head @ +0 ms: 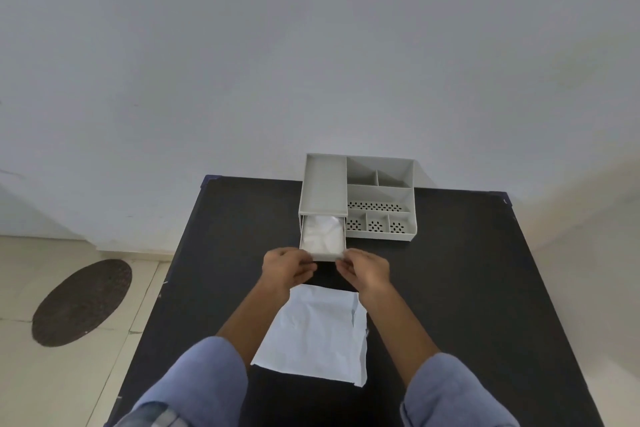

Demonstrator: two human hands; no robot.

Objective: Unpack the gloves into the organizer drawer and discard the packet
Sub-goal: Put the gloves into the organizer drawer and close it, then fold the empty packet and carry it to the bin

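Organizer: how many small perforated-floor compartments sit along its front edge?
3: left, middle and right, side by side along the organizer front, right of the open drawer.

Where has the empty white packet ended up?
The packet lies flat on the black table, low in the head view between the person's forearms, just nearer than the open drawer.

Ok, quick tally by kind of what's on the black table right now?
Organizer: 1, with its drawer pulled open
Bundle of white gloves in the drawer: 1
Empty white packet: 1
Hands at the drawer front: 2, left hand and right hand
Total: 5
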